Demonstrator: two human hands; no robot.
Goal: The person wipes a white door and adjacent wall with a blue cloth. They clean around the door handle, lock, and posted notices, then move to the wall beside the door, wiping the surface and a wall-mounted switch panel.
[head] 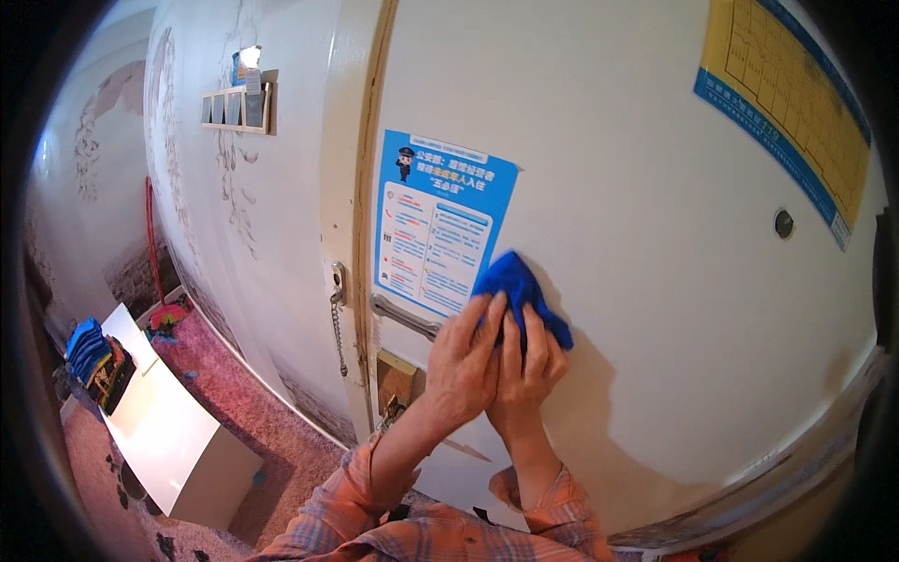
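Observation:
A blue cloth (516,281) is bunched up against the white door (667,295), just right of a blue-and-white printed poster (435,218). My left hand (463,362) grips the cloth from its left side, near the poster's lower right corner. On the cloth's lower part, the fingers of my right hand (527,369) are curled into the fabric. Both hands touch each other at the thumbs and wrists. Left of them a metal door handle (404,315) runs partly behind my left hand. A brass-coloured lock plate (395,379) with keys sits below it.
A door chain (337,330) hangs on the frame. Wall switches (235,109) are further left. A yellow-and-blue chart (786,105) and a peephole (784,223) are at upper right. A white table (165,428) bearing folded cloths (95,358) stands on pink carpet (211,365).

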